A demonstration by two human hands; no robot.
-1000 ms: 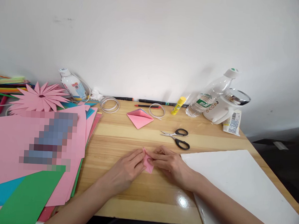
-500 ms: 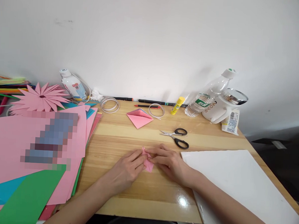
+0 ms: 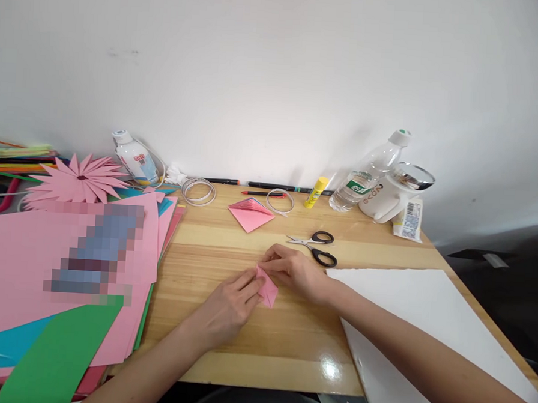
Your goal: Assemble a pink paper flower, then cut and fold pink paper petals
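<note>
A small folded piece of pink paper [image 3: 268,290] lies on the wooden table between my hands. My left hand [image 3: 232,302] presses its fingertips on the paper's left side, holding it down. At the paper's upper tip, my right hand [image 3: 295,271] has thumb and fingers pinched together on the edge; the fingertips partly hide that tip. Black-handled scissors [image 3: 314,246] rest just beyond my right hand, blades pointing left. Farther back is a stack of folded pink paper diamonds [image 3: 250,217].
Coloured paper sheets [image 3: 136,242] and a pink paper star [image 3: 78,179] fill the left. Along the wall stand a spray bottle [image 3: 136,158], glue stick [image 3: 316,193], water bottle [image 3: 360,182] and white mug [image 3: 386,198]. A white board [image 3: 407,311] lies at right.
My right hand has moved up along the pink paper to its upper tip, uncovering the lower right part. My left hand stays in place on it. The view has shifted slightly.
</note>
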